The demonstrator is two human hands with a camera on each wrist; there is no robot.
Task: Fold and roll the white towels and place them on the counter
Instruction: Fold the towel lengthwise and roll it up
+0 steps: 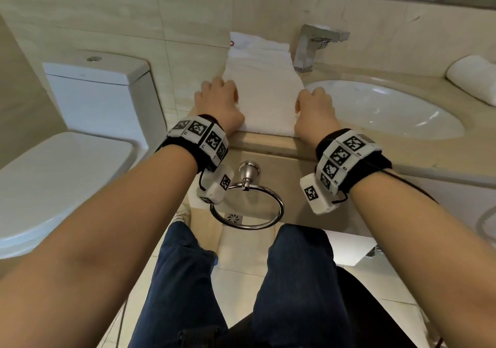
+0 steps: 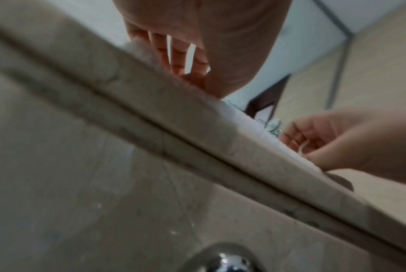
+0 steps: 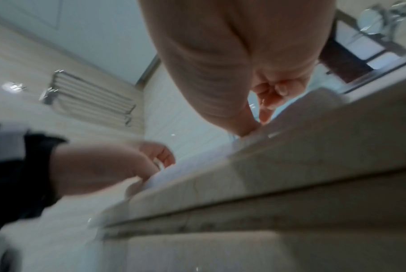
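Both hands, left hand (image 1: 217, 100) and right hand (image 1: 314, 108), curl on towel (image 1: 261, 92) edges; soft, limp; grip near corners.

The towel (image 1: 261, 98) and the rolled towel (image 1: 473, 80) are plain white, like the toilet (image 1: 88, 100) and basin (image 1: 381, 111). The counter (image 1: 271, 143) is beige stone; the faucet (image 1: 311, 47) and towel ring (image 1: 248, 205) shine chrome. Both wristbands (image 1: 200, 138) are black with white blocks of black square codes, and the trousers (image 1: 292, 280) are dark blue
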